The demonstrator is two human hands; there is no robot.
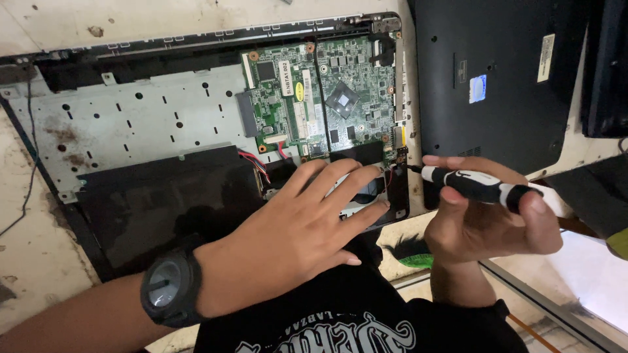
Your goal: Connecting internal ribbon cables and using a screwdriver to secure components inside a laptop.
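Left hand (297, 235) flat, fingers spread, on opened laptop (163, 124). Right hand (487, 225) clamped around black-and-white screwdriver (477, 185), tip at green circuit board (327, 98) edge.

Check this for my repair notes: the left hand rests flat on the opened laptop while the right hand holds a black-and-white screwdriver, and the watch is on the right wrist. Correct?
Not quite. In the head view the watch is on the left wrist. The rest holds: the left hand lies on the opened laptop and the right hand holds the black-and-white screwdriver.

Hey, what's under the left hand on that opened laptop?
The left hand lies flat on the opened laptop, below the green circuit board. A pale rounded part peeks between its fingers; the rest under the palm is covered. The right hand holds a screwdriver beside it.
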